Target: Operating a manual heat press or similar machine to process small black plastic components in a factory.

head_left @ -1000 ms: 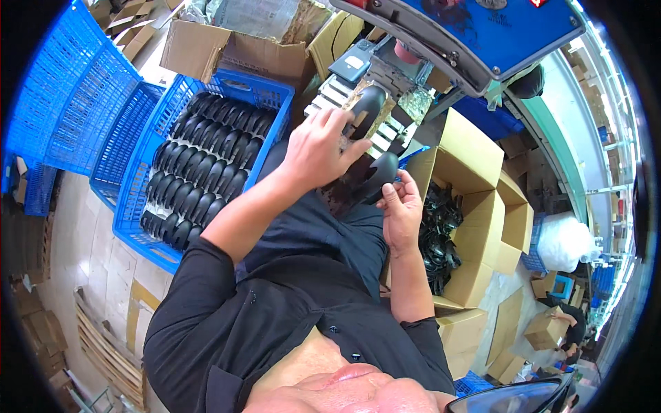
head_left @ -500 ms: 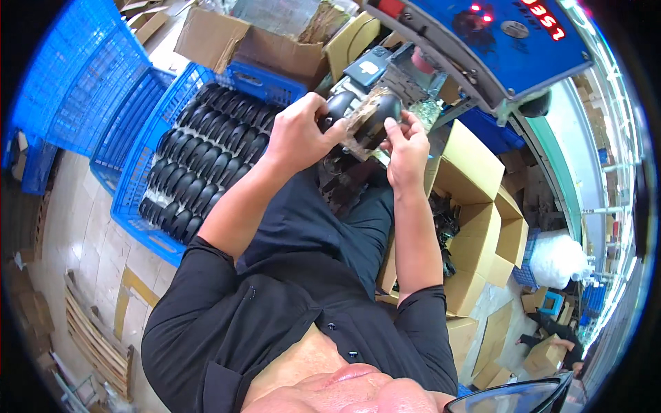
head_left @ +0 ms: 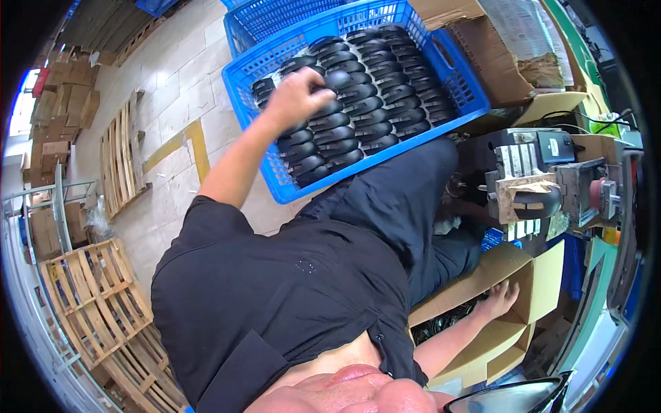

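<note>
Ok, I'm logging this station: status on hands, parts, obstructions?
Left hand pinching black shell, over blue crate. Right hand open, at cardboard box. Nothing visibly blocking either.

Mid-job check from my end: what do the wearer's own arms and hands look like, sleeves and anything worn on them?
The left hand and right hand are ungloved, with no watch or bracelet visible on either wrist. The left sleeve is plain black, ending near the elbow. The right sleeve's end is hard to make out.
</note>
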### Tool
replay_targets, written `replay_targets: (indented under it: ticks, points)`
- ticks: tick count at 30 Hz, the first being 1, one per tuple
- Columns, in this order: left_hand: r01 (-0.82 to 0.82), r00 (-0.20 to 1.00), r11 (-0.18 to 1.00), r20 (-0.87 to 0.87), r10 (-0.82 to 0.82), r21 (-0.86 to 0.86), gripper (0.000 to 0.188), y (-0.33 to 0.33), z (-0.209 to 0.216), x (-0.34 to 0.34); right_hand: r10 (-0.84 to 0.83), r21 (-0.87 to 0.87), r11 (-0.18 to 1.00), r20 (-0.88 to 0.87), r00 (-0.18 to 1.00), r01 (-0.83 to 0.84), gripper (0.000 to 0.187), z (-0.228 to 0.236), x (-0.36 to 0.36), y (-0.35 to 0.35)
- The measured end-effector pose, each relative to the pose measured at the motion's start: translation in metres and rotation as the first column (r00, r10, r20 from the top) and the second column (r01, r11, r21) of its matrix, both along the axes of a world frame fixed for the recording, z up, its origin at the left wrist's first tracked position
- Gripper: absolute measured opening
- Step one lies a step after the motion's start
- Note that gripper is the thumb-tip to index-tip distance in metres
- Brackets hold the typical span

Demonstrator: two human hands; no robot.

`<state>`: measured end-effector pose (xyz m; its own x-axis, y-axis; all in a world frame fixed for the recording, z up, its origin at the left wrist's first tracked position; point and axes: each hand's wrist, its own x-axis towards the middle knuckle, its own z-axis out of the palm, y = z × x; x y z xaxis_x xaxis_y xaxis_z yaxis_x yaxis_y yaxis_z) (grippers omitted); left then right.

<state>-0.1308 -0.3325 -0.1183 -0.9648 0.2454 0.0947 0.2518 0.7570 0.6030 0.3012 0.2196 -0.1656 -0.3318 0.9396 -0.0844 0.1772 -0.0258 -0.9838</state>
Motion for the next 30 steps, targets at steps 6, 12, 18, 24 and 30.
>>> replay_targets:
  ticks: [6,12,18,24,30]
  points:
    - [-0.09,0.994,0.871,0.014,0.11,-0.483,0.042,-0.096,-0.033,-0.062,0.06,0.097,0.974,0.762,0.645,-0.205,0.06,-0.149,0.171,0.056]
    - [0.051,0.995,0.76,0.096,0.015,-0.648,0.037,-0.096,-0.045,-0.075,0.241,-0.32,0.947,0.642,0.728,-0.031,0.049,-0.221,0.214,-0.005]
    - [0.135,0.988,0.73,0.15,-0.045,-0.67,0.035,-0.103,-0.053,-0.065,0.359,-0.352,0.925,0.687,0.632,-0.143,0.048,-0.198,0.199,-0.012]
    - [0.138,0.99,0.742,0.111,-0.086,-0.656,0.033,-0.093,-0.045,-0.052,0.404,-0.348,0.913,0.704,0.585,-0.212,0.047,-0.187,0.198,-0.01]
    - [0.149,0.98,0.668,0.197,-0.004,-0.729,0.036,-0.094,-0.043,-0.058,0.438,-0.332,0.899,0.707,0.556,-0.286,0.047,-0.186,0.199,-0.008]
